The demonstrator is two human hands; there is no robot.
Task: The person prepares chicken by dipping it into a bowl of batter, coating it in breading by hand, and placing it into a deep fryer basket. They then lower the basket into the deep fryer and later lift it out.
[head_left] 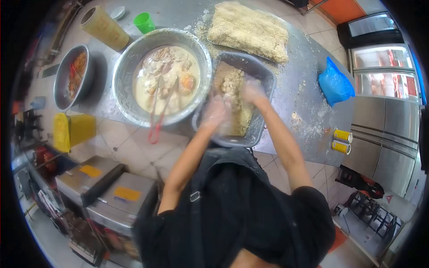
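Note:
Both my hands are inside a grey plastic tub point(267, 73) that holds pale breadcrumb-like coating point(239, 128). My left hand point(217, 112) is at the tub's left side, blurred by motion, in what looks like a clear glove. Farther right and slightly higher, my right hand point(253, 92) is just as smeared. Between them lie crumb-covered pieces point(231, 85); whether either hand grips one cannot be made out. Left of the tub stands a large metal bowl point(118, 85) of milky batter point(145, 96) with pieces soaking in it. Red-handled tongs point(154, 133) rest in it, handles over the near rim.
Behind the tub, a tray point(248, 32) is heaped with crumb coating. A smaller metal bowl point(59, 85), a tall cylindrical container point(104, 28) and a green cup point(144, 22) stand left. A blue bag point(336, 82) and two yellow cans point(342, 141) are right.

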